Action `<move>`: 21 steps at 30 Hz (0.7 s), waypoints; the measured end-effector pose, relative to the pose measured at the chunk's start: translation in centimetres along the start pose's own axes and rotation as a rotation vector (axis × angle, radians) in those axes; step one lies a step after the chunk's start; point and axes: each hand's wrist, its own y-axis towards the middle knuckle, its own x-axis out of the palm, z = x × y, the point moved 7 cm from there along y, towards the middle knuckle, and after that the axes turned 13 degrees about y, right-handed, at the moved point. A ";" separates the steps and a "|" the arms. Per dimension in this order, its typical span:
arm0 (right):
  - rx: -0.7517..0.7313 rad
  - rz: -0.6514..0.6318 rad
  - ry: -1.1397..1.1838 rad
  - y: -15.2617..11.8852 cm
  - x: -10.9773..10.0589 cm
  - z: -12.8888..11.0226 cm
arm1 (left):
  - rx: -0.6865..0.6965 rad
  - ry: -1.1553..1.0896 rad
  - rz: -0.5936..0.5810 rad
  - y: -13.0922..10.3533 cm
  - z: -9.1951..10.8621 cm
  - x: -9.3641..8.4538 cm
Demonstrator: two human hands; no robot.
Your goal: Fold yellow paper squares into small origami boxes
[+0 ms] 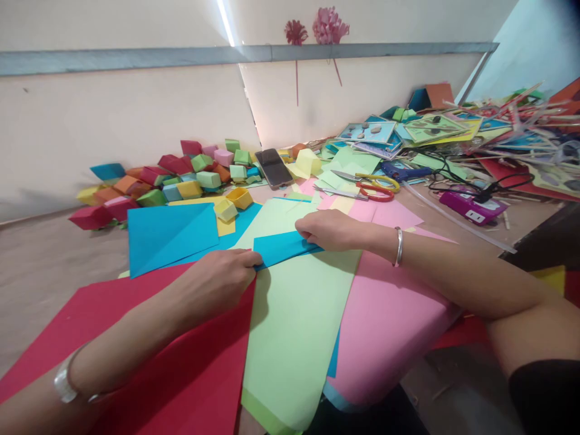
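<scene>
A folded strip of blue paper [281, 246] stretches between my two hands, over a light green sheet [296, 320]. My left hand [229, 275] pinches its left end between thumb and finger. At the right end, my right hand [324, 231] is closed on the paper, fingers curled. Under my left forearm lies a large red sheet [194, 356]. A pink sheet [389, 314] spreads below my right forearm. Flat blue sheets [170, 232] rest left of the strip, and beside them sit small yellow folded paper boxes [225, 210].
Colourful folded paper blocks [158, 175] pile at the back left, beside a phone [274, 168]. Scissors [378, 188], a blue glue gun [403, 171] and a purple power socket [473, 206] with black cables lie at the right. Cards and sticks heap behind them.
</scene>
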 end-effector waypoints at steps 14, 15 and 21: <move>0.000 -0.012 -0.026 0.1 0.2 0.0 | 0.165 0.279 0.048 0.9 2.6 0.6; 0.004 -0.011 -0.025 0.1 0.2 0.0 | 0.155 0.267 0.043 0.9 2.5 0.5; -0.013 -0.004 -0.015 0.1 0.2 0.0 | 0.086 0.173 -0.035 0.6 1.2 -0.1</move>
